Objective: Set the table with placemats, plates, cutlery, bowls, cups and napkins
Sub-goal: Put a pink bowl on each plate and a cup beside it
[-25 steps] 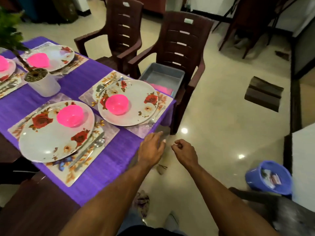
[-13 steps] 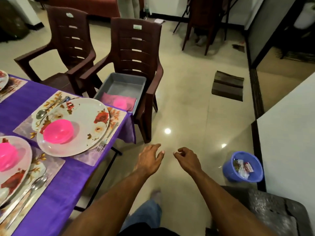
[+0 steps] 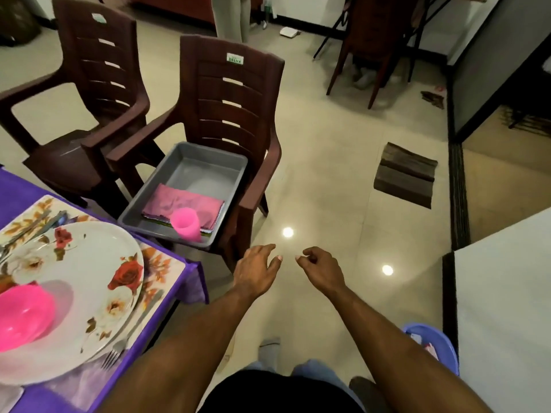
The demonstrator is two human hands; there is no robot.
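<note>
Both hands are being held out over the floor, beyond the right edge of the counter (image 3: 167, 305), empty and touching nothing. Left hand (image 3: 257, 271): grip loosely spread, fingers relaxed and pointing forward. Right hand (image 3: 323, 268): grip loosely curled, fingers bent inward, nothing being pinched.

A grey tray (image 3: 205, 169) is sitting on the seat of the nearer brown chair (image 3: 229, 93), just beyond the counter's far right corner. Folded pink napkins (image 3: 185, 205) are lying in the tray's near half; a pink cup (image 3: 186, 223) is resting on them at the near rim.

On the counter, a floral plate (image 3: 89, 281) is lying on a placemat (image 3: 167, 263), a pink bowl (image 3: 22, 315) is sitting on the plate, and a fork (image 3: 131, 332) is lying along the plate's right side.
</note>
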